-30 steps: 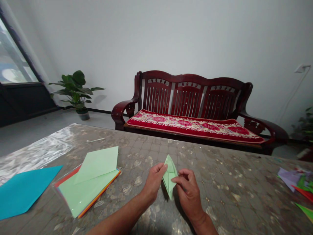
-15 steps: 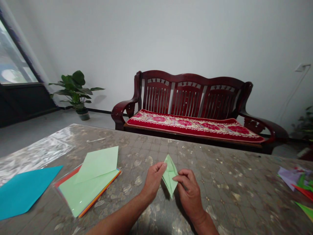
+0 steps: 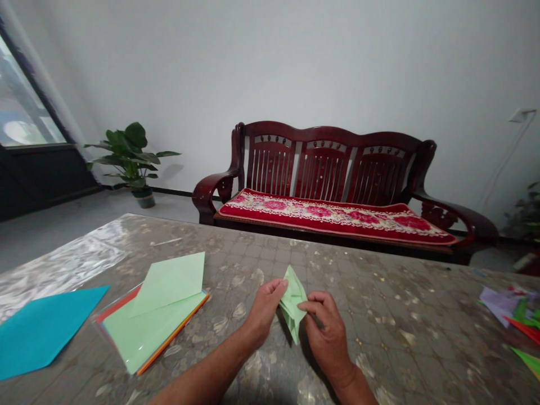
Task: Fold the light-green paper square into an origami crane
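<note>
Between my hands, just above the table, is a light green folded paper, a narrow diamond with layered flaps. My left hand pinches its left edge, thumb on top. My right hand is closed at its right edge, with thumb and index finger on a flap. To the left lies a stack of coloured paper in a clear sleeve, green uppermost, with orange and red edges showing. A loose light green sheet rests partly across that stack.
A blue paper lies at the table's left. Purple, green and red paper pieces sit at the right edge. A thin white stick is near the far edge of the patterned table. Beyond stands a wooden bench.
The right fingers have shifted a flap of the folded green paper slightly, and its lower half looks more creased and opened. The left hand stays nearly in place.
</note>
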Demonstrator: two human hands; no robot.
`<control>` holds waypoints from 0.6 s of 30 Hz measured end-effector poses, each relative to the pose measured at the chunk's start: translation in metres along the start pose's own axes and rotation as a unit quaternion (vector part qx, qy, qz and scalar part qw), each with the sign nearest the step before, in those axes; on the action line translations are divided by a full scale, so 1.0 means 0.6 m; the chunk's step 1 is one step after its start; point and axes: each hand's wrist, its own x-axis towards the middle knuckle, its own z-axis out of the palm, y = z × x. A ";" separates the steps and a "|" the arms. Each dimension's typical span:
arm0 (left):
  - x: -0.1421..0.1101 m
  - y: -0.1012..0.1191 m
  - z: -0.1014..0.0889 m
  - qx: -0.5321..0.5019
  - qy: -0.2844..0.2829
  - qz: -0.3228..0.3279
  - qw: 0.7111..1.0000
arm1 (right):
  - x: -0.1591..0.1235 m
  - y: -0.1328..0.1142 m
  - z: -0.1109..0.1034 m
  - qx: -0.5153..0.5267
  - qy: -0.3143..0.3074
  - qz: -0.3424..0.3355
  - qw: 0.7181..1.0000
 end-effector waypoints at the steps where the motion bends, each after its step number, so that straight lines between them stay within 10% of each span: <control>1: -0.001 0.000 0.001 0.001 -0.001 0.001 1.000 | -0.001 0.001 0.000 0.000 0.001 0.001 1.000; 18: -0.011 0.008 0.014 0.084 0.053 0.067 0.993 | -0.006 -0.010 0.010 0.017 0.017 0.151 0.988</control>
